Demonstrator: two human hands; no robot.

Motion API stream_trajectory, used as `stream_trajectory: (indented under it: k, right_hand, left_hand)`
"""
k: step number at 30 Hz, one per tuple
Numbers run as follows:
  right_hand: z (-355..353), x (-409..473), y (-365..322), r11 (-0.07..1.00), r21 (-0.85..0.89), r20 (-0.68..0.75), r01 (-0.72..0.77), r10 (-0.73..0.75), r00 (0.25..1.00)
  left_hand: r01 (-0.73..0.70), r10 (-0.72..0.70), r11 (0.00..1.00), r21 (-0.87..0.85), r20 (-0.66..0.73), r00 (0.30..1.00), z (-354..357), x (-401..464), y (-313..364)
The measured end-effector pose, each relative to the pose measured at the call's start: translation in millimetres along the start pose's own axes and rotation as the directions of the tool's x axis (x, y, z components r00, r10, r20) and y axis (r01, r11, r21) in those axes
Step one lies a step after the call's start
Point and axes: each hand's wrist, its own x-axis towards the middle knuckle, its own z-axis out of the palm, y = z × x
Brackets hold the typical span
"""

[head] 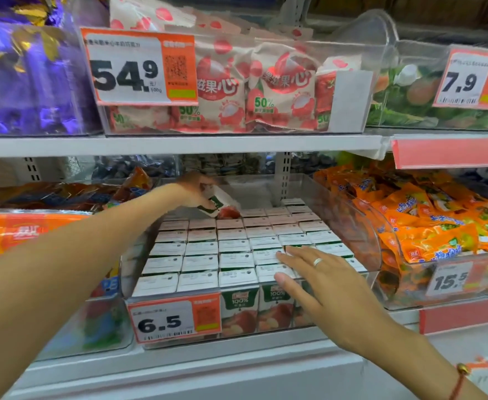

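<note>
A clear plastic bin (372,226) on the lower shelf holds several rows of small white-topped juice cartons (202,249) with apples printed on their fronts. My left hand (193,192) reaches deep into the bin and grips one carton (221,204), tilted, above the back rows. My right hand (320,281) lies flat with straight fingers on the tops of the front right cartons, a ring on one finger.
A 6.5 price tag (176,319) hangs on the bin's front. Orange snack bags (427,226) fill the bin to the right, behind a 15.5 tag (450,280). The shelf above (179,144) carries lychee candy bags (280,85) with a 54.9 tag, purple sweets (26,82) and a 7.9 tag (467,79).
</note>
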Motion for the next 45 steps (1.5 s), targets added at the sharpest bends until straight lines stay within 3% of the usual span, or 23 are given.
stream_trajectory:
  k: [5, 16, 20, 33, 36, 39, 42, 45]
  right_hand:
    - [0, -1, -2, 1.000, -0.006, -0.028, -0.003, 0.002, 1.000]
    - [3, 0, -3, 1.000, -0.024, -0.072, -0.010, 0.008, 0.997]
    - [4, 0, -3, 1.000, -0.024, -0.084, -0.013, 0.011, 0.996]
    - [5, -6, 10, 0.992, 0.122, -0.124, 0.038, -0.023, 0.992]
    - [2, -6, 9, 0.992, 0.109, -0.101, 0.061, -0.051, 0.994]
    - [-1, -8, 9, 0.991, 0.111, -0.079, 0.067, -0.059, 0.995]
    - [-5, -11, 7, 0.994, 0.097, -0.059, 0.056, -0.051, 0.997]
    - [-8, -17, 8, 0.998, 0.050, -0.057, 0.039, -0.036, 0.998]
  left_hand:
    - [-0.062, 0.050, 0.982, 0.177, 0.074, 0.996, 8, 7, -1]
    - [-0.133, 0.139, 0.985, -0.113, 0.043, 0.989, 44, 32, -7]
    - [-0.088, 0.107, 0.984, -0.155, 0.118, 0.987, 54, 40, -18]
    - [-0.040, 0.040, 0.999, 0.001, 0.124, 0.992, 45, 7, 10]
    - [-0.146, 0.146, 0.989, 0.013, -0.012, 0.989, 35, -27, 26]
    - [-0.333, 0.329, 0.943, -0.004, -0.145, 0.933, 44, -77, 40]
    - [-0.446, 0.442, 0.893, -0.060, -0.078, 0.894, 58, -116, 46]
    - [-0.457, 0.462, 0.878, -0.144, 0.002, 0.887, 58, -127, 44]
